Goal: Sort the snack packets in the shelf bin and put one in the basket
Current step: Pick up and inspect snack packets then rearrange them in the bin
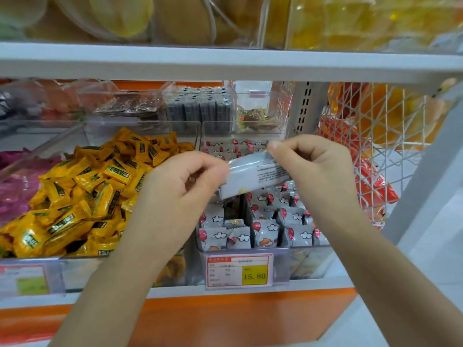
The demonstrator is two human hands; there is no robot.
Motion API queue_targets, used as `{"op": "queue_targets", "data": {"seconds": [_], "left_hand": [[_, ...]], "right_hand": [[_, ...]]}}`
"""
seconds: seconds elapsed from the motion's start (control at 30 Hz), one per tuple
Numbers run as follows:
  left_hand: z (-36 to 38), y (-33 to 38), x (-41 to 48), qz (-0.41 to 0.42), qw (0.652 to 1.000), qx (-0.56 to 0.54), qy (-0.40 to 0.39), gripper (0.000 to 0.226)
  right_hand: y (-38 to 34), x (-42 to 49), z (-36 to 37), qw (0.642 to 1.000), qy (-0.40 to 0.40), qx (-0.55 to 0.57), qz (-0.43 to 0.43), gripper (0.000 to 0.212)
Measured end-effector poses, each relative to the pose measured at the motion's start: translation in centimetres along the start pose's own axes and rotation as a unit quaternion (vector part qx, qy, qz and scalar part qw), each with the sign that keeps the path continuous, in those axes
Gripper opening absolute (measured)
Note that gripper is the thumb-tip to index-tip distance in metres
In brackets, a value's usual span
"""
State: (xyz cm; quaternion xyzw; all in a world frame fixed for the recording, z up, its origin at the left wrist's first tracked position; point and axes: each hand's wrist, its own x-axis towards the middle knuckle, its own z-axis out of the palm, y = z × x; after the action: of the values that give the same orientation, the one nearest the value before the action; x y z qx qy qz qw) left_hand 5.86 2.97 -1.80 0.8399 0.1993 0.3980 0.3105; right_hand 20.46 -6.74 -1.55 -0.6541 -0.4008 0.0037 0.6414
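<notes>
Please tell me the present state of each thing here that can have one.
white packet: lifted above the bin, printed back toward the camera, pinched at both ends.
left hand: pinches the packet's left end.
right hand: pinches its right end.
clear bin: partly filled with standing packets, a gap in the middle.
yellow packets: heaped loose in the neighbouring bin.
price tag: in its holder, reads 15.80.
wire basket: holds orange-red packets.

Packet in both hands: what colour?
The packet is pale grey with small black print; head view.
</notes>
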Motion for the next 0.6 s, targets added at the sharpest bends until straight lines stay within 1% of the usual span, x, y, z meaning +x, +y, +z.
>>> {"op": "queue_targets", "data": {"seconds": [0.07, 0.1, 0.13, 0.17, 0.2, 0.23, 0.27, 0.3, 0.37, 0.43, 0.47, 0.53, 0.6], "left_hand": [[0.2, -0.2, -0.1, 0.014, 0.999, 0.033, -0.023, 0.018], [0.3, -0.4, -0.1, 0.018, 0.998, 0.055, -0.022, 0.026], [0.3, -0.6, 0.0, 0.013, 0.998, 0.066, -0.011, 0.034], [0.3, -0.8, 0.1, -0.001, 0.998, 0.067, 0.004, 0.04], [0.3, -0.9, 0.0, -0.013, 0.998, 0.065, 0.02, 0.042], [0.3, -1.1, 0.0, -0.018, 0.997, 0.068, 0.028, 0.042], [0.4, -1.1, -0.1, -0.014, 0.996, 0.078, 0.03, 0.041], [0.5, -1.1, -0.1, -0.004, 0.995, 0.092, 0.027, 0.04], [0.7, -1.3, -0.3, 0.012, 0.99, 0.137, 0.005, 0.04], [1.0, -1.8, -0.4, 0.006, 0.977, 0.21, -0.039, 0.044], [1.2, -2.1, -0.5, -0.001, 0.97, 0.236, -0.062, 0.042], [1.3, -2.6, -0.6, -0.005, 0.963, 0.254, -0.089, 0.037], [1.4, -2.8, -0.6, 0.004, 0.964, 0.249, -0.093, 0.035]], "right_hand": [[0.5, 0.2, -0.3, 1.0, -0.006, 0.007, 0.01, 0.021], [0.7, 0.4, -0.5, 0.999, -0.033, 0.028, 0.024, 0.017], [0.8, 0.5, -0.8, 0.994, -0.081, 0.06, 0.043, 0.011], [0.9, 0.6, -1.2, 0.986, -0.133, 0.087, 0.059, 0.016], [1.1, 0.7, -1.4, 0.977, -0.173, 0.106, 0.066, 0.029], [1.2, 0.8, -1.6, 0.972, -0.192, 0.12, 0.058, 0.037], [1.2, 0.9, -1.7, 0.973, -0.186, 0.128, 0.048, 0.039], [1.2, 0.9, -1.6, 0.976, -0.169, 0.129, 0.04, 0.034], [1.0, 0.9, -1.6, 0.986, -0.115, 0.116, 0.043, 0.02], [1.0, 1.0, -1.7, 0.995, -0.065, 0.06, 0.037, 0.013], [1.0, 1.1, -1.7, 0.998, -0.055, 0.023, 0.028, 0.012], [0.9, 1.0, -1.5, 0.997, -0.065, -0.048, 0.006, 0.015], [0.8, 0.7, -0.8, 0.99, -0.094, -0.1, -0.012, 0.017]]}}
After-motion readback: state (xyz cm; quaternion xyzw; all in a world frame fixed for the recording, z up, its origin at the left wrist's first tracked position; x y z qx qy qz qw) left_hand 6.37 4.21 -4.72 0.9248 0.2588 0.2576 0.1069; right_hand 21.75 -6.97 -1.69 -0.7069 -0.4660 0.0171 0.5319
